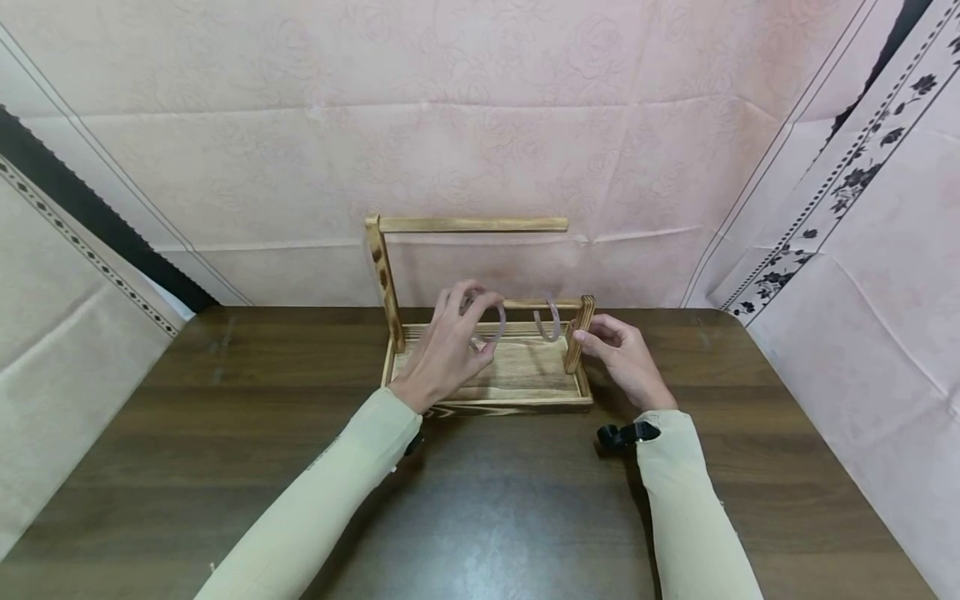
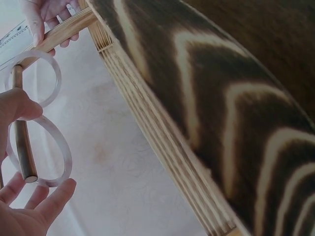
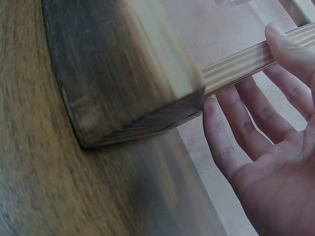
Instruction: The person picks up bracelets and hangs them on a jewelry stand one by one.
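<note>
A wooden display stand [image 1: 517,367] has a tray base, a tall left post and a short right post [image 1: 587,312], each bearing a bar. My left hand [image 1: 450,346] holds a pale translucent bangle [image 2: 65,147] between thumb and fingers. The bangle encircles the lower bar [image 2: 23,142] close to its free end. Another similar bangle [image 1: 555,321] hangs on the same bar, nearer the short post. My right hand [image 3: 273,147] grips that post, its thumb on one side and fingers on the other.
The stand sits at the back of a brown wooden table [image 1: 517,492], near a pale patterned cloth backdrop [image 1: 480,150]. Above the hands, the upper bar [image 1: 472,225] extends right from the tall post [image 1: 385,283]. Patterned cloth also hangs at both sides.
</note>
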The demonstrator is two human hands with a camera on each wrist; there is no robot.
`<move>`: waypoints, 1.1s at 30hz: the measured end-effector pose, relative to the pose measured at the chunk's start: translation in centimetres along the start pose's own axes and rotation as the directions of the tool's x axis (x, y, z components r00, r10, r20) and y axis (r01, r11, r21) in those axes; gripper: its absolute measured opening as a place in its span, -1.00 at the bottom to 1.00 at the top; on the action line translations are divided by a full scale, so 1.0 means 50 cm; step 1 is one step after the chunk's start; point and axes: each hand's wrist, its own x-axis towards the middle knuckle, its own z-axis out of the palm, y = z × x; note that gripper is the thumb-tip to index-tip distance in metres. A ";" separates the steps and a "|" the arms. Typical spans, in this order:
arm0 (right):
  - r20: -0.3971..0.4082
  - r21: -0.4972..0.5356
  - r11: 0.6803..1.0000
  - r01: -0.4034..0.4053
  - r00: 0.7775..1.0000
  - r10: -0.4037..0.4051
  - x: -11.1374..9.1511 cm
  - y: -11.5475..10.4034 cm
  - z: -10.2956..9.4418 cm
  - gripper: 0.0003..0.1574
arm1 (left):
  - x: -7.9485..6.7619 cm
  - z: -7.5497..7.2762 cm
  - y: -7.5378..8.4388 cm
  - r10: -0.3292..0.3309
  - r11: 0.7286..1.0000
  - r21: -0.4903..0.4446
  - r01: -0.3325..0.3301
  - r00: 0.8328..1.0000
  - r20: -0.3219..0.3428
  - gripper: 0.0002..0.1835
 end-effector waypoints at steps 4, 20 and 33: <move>-0.005 -0.004 1.000 0.001 1.000 -0.001 0.000 0.001 0.000 -0.46 | 0.002 0.004 0.002 0.005 1.000 -0.001 -0.005 1.000 0.010 -0.33; -0.001 -0.016 1.000 0.011 1.000 -0.011 -0.001 0.002 -0.003 -0.44 | 0.011 0.016 0.008 0.018 0.999 -0.030 -0.017 1.000 0.018 -0.36; 0.000 -0.011 1.000 0.011 1.000 -0.011 -0.002 -0.001 -0.002 -0.46 | 0.022 0.018 0.016 0.013 0.999 -0.031 -0.011 0.999 0.052 -0.37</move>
